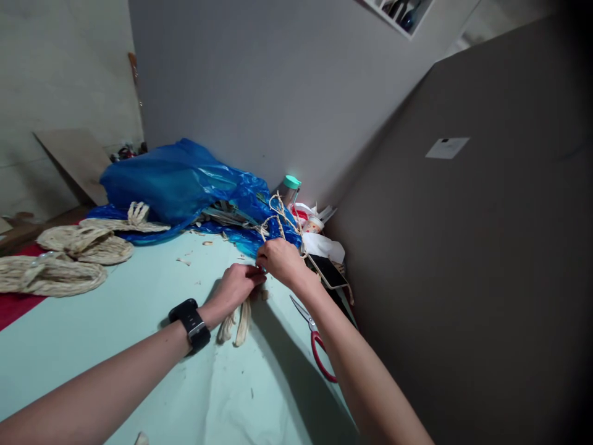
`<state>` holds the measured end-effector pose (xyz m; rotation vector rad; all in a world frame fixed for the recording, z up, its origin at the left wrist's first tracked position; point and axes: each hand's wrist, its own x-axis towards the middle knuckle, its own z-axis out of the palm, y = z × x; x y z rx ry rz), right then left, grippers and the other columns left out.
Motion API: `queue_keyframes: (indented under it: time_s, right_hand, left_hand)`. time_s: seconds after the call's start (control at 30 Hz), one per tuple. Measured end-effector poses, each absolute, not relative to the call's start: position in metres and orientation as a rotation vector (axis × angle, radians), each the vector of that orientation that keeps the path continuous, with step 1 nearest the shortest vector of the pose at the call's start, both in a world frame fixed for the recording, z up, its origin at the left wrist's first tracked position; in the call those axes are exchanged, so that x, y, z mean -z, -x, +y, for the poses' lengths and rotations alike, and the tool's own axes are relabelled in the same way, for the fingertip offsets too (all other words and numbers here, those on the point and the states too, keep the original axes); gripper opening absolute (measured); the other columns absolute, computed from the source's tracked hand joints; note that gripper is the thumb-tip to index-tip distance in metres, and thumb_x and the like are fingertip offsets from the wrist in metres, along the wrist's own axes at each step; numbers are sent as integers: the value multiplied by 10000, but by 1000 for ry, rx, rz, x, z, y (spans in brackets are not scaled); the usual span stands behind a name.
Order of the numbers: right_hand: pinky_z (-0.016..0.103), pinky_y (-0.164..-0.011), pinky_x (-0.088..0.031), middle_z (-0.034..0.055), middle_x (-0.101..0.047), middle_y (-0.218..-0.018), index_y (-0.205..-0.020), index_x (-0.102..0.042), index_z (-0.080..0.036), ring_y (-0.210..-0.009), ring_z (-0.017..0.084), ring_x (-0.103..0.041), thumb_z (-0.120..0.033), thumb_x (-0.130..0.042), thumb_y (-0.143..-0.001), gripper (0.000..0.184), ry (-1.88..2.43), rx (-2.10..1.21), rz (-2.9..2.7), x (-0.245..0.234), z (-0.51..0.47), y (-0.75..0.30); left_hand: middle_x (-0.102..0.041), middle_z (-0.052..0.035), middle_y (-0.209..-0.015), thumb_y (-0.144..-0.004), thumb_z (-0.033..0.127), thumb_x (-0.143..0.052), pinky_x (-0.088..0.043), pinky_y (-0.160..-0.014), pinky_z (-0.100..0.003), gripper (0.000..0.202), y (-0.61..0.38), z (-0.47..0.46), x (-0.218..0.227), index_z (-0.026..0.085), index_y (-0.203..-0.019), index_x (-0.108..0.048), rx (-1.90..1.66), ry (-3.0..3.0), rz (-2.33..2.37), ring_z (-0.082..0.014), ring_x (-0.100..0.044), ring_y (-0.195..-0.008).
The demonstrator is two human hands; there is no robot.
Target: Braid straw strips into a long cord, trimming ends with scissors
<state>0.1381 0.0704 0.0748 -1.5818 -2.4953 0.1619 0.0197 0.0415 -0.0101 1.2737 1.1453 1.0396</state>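
My left hand [236, 287], with a black watch on the wrist, is closed around pale straw strands [236, 324] whose ends hang down onto the light green table cover [139, 321]. Touching it on the right, my right hand [281, 259] pinches the same braided straw cord [277, 216], which loops up above the fingers. Both hands meet over the table's far right part, just in front of a crumpled blue plastic bag [180, 182].
Red-handled scissors [315, 343] lie by my right forearm. A phone [328, 272], a white cloth, a cup and a teal-lidded bottle [290, 188] crowd the corner. Coils of braided straw [69, 253] lie at the left. A large brown board [463, 247] stands at the right.
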Motion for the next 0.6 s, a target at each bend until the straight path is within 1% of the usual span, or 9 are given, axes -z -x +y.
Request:
queue_keyframes:
  time_s: [0.1, 0.17, 0.23, 0.3, 0.37, 0.43, 0.47, 0.53, 0.6]
  right_hand:
    - [272, -659, -386, 37, -634, -613, -562, -671, -211, -736, 207, -601, -67, -739, -656, 184, 1498, -211, -2533, -70, 96, -126]
    - [281, -747, -400, 47, -687, -742, -637, -701, -218, -861, 225, -602, -79, -762, -652, 152, 1435, -208, -2531, -68, 103, -121]
    - [315, -862, -381, 78, -701, -982, -829, -729, -223, -1028, 250, -560, -154, -724, -754, 101, 1407, -158, -2463, -67, 100, -122]
    - [351, -914, -355, 117, -649, -1133, -1009, -690, -207, -1095, 261, -518, -246, -584, -895, 160, 1455, -116, -2238, -66, 89, -130]
    - [355, -876, -370, 137, -641, -1064, -1012, -652, -179, -1012, 256, -540, -303, -445, -964, 246, 1546, -151, -1891, -63, 75, -145]
    - [339, -789, -394, 115, -651, -880, -881, -651, -177, -868, 246, -572, -330, -399, -968, 307, 1594, -276, -1742, -56, 60, -160]
    - [326, -749, -402, 94, -647, -787, -801, -651, -183, -799, 235, -580, -320, -412, -954, 315, 1595, -356, -1740, -51, 54, -166]
    - [298, -696, -414, 54, -645, -676, -684, -652, -194, -706, 210, -587, -253, -521, -866, 232, 1544, -558, -1776, -39, 46, -173]
    - [279, -673, -427, 31, -679, -690, -679, -681, -199, -689, 193, -594, -173, -572, -762, 139, 1456, -749, -1795, -27, 45, -173]
  left_hand:
    - [-657, -26, -532, -721, 278, -657, -421, -480, -281, 154, -21, 41, 7, 186, -600, -684, -1058, -1157, 1151, -167, -559, -448]
    - [-658, -35, -541, -721, 273, -661, -441, -478, -284, 164, -21, 42, 6, 184, -584, -666, -1069, -1086, 1145, -170, -573, -464]
    - [-663, -39, -556, -715, 269, -665, -466, -487, -290, 154, -20, 43, 5, 186, -584, -663, -1082, -1026, 1126, -179, -593, -495]
    - [-662, -32, -571, -711, 270, -663, -491, -508, -297, 139, -19, 43, 4, 191, -597, -664, -1101, -976, 1091, -183, -607, -522]
    - [-652, -21, -574, -708, 278, -664, -500, -523, -296, 136, -18, 42, 4, 191, -604, -660, -1121, -935, 1052, -172, -603, -518]
    - [-658, -25, -594, -701, 291, -679, -491, -521, -283, 139, -17, 41, 4, 179, -619, -664, -1134, -904, 1018, -152, -589, -501]
    - [-671, -36, -616, -696, 295, -689, -484, -521, -274, 142, -17, 41, 4, 169, -634, -670, -1137, -892, 1003, -144, -586, -500]
    - [-695, -61, -656, -686, 298, -708, -472, -524, -260, 155, -17, 40, 4, 146, -667, -682, -1136, -877, 979, -134, -589, -512]
    - [-700, -72, -659, -681, 299, -716, -466, -529, -253, 171, -16, 41, 4, 131, -677, -685, -1132, -869, 967, -132, -593, -523]
